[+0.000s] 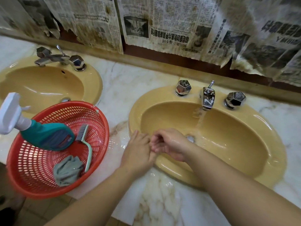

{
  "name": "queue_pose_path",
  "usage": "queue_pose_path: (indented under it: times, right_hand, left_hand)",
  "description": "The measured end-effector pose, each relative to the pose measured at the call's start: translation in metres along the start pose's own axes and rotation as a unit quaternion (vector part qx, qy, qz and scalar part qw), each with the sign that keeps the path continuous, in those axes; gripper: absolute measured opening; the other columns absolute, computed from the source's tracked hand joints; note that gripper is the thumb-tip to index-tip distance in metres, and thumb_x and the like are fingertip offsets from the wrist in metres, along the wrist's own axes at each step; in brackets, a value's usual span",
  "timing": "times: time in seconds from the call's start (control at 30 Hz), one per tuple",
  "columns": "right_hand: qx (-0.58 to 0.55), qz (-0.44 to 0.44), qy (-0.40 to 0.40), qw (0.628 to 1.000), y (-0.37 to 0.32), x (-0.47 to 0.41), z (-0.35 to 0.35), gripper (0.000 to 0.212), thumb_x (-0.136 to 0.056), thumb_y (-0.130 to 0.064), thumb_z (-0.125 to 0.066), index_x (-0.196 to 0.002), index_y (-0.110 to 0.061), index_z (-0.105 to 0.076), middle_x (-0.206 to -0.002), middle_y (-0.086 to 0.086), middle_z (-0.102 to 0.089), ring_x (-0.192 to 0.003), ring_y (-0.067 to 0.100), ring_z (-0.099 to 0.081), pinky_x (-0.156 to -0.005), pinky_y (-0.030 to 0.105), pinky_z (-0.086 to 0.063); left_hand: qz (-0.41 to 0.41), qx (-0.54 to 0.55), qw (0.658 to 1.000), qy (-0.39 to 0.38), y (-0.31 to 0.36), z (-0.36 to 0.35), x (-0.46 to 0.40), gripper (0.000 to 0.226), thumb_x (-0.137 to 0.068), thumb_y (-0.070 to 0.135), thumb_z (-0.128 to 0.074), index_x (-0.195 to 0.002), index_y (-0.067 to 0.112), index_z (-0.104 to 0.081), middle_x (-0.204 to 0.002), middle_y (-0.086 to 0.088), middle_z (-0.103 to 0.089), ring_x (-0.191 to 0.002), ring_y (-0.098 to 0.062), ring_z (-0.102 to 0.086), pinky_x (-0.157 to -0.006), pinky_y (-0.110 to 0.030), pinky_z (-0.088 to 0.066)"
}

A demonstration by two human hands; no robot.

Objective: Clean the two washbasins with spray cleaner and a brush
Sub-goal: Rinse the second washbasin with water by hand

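Neither grip held a tool: the right hand point(169, 144) curled round the left hand's point(138, 154) fingers, rinsing over the right washbasin point(236, 136). Cleaning looked done; next, shut the tap point(207, 99).

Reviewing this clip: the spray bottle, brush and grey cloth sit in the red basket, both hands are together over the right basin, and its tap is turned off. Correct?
Not quite. In the head view the tap of the right basin is running, with water streaming down. The rest holds: spray bottle, brush and grey cloth sit in the red basket, and left hand and right hand are together over that basin.
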State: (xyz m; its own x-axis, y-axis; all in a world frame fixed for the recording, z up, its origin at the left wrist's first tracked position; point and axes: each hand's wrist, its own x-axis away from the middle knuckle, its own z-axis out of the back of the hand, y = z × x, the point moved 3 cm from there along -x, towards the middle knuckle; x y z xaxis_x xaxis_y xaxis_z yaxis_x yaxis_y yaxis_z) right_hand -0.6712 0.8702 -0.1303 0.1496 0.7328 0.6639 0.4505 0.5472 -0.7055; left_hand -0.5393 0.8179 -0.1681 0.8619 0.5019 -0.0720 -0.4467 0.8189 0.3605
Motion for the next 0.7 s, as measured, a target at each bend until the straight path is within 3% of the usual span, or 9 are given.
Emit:
queue_pose_path:
  times: [0.1, 0.2, 0.3, 0.4, 0.5, 0.57, 0.6, 0.63, 0.7]
  right_hand:
    - [-0.05, 0.014, 0.134, 0.99, 0.001, -0.004, 0.04, 0.034, -0.102, -0.013, -0.047, -0.072, -0.005, -0.061, -0.062, 0.011, -0.064, -0.052, 0.018, -0.056, -0.048, 0.024, -0.045]
    - [-0.103, 0.002, 0.205, 0.973, 0.005, -0.01, 0.081, 0.034, -0.101, -0.018, -0.042, -0.073, -0.009, -0.06, -0.064, 0.008, -0.066, -0.051, 0.016, -0.056, -0.044, 0.022, -0.046]
    - [-0.133, -0.008, 0.244, 0.961, 0.011, -0.008, 0.112, 0.034, -0.101, -0.02, -0.042, -0.074, -0.009, -0.06, -0.066, 0.009, -0.066, -0.051, 0.017, -0.056, -0.046, 0.024, -0.047]
    - [-0.136, -0.007, 0.27, 0.953, 0.016, 0.0, 0.131, 0.037, -0.104, -0.027, -0.045, -0.077, -0.009, -0.062, -0.073, 0.008, -0.069, -0.056, 0.017, -0.059, -0.051, 0.026, -0.048]
    - [-0.131, -0.007, 0.293, 0.947, 0.025, 0.008, 0.15, 0.036, -0.103, -0.03, -0.044, -0.079, -0.012, -0.064, -0.083, 0.008, -0.072, -0.062, 0.016, -0.061, -0.057, 0.027, -0.047]
    - [-0.126, -0.004, 0.306, 0.944, 0.03, 0.013, 0.157, 0.035, -0.103, -0.03, -0.044, -0.08, -0.013, -0.065, -0.085, 0.007, -0.072, -0.065, 0.016, -0.062, -0.059, 0.029, -0.046]
    - [-0.124, -0.001, 0.312, 0.942, 0.031, 0.016, 0.161, 0.035, -0.103, -0.03, -0.045, -0.08, -0.013, -0.065, -0.084, 0.007, -0.072, -0.065, 0.016, -0.062, -0.06, 0.029, -0.046]
    - [-0.121, 0.003, 0.315, 0.941, 0.034, 0.019, 0.165, 0.034, -0.103, -0.03, -0.046, -0.081, -0.013, -0.066, -0.084, 0.007, -0.073, -0.066, 0.016, -0.062, -0.061, 0.029, -0.046]
    - [-0.115, 0.012, 0.319, 0.941, 0.035, 0.026, 0.171, 0.031, -0.102, -0.028, -0.048, -0.083, -0.013, -0.066, -0.084, 0.006, -0.073, -0.067, 0.017, -0.062, -0.061, 0.029, -0.046]
  left_hand:
    - [-0.057, -0.008, 0.998, 0.018, 0.048, -0.007, 0.006, 0.022, -0.089, 0.033, -0.057, -0.074, 0.021, -0.068, -0.073, 0.0, -0.062, -0.075, -0.025, -0.055, -0.082, -0.038, -0.045]
    - [-0.059, -0.06, 0.994, -0.072, 0.095, -0.016, -0.006, 0.038, -0.092, 0.037, -0.047, -0.068, 0.017, -0.067, -0.068, -0.003, -0.063, -0.067, -0.028, -0.058, -0.062, -0.033, -0.034]
    - [-0.036, -0.054, 0.976, -0.208, 0.123, -0.029, -0.021, 0.049, -0.101, 0.036, -0.03, -0.087, 0.014, -0.071, -0.093, -0.011, -0.07, -0.086, -0.033, -0.063, -0.066, -0.034, -0.04]
    - [0.008, 0.001, 0.956, -0.293, 0.133, -0.04, -0.039, 0.042, -0.103, 0.034, -0.032, -0.099, 0.014, -0.069, -0.109, -0.012, -0.067, -0.1, -0.034, -0.062, -0.073, -0.037, -0.045]
    - [0.067, 0.093, 0.95, -0.291, 0.128, -0.051, -0.062, 0.036, -0.104, 0.028, -0.039, -0.106, 0.007, -0.068, -0.111, -0.018, -0.068, -0.105, -0.036, -0.062, -0.079, -0.038, -0.046]
    - [0.157, 0.193, 0.931, -0.266, 0.119, -0.058, -0.076, 0.032, -0.102, 0.025, -0.045, -0.101, 0.005, -0.07, -0.103, -0.018, -0.071, -0.098, -0.035, -0.065, -0.079, -0.036, -0.049]
    - [0.22, 0.27, 0.903, -0.252, 0.115, -0.063, -0.082, 0.028, -0.098, 0.022, -0.048, -0.094, 0.005, -0.07, -0.095, -0.016, -0.072, -0.09, -0.034, -0.067, -0.075, -0.035, -0.051]
    - [0.288, 0.371, 0.851, -0.235, 0.112, -0.068, -0.085, 0.024, -0.096, 0.017, -0.051, -0.086, 0.005, -0.069, -0.084, -0.013, -0.071, -0.08, -0.031, -0.067, -0.069, -0.032, -0.052]
    - [0.391, 0.566, 0.696, -0.208, 0.116, -0.077, -0.092, 0.024, -0.099, 0.012, -0.048, -0.08, 0.007, -0.062, -0.076, -0.011, -0.064, -0.068, -0.023, -0.059, -0.061, -0.028, -0.048]
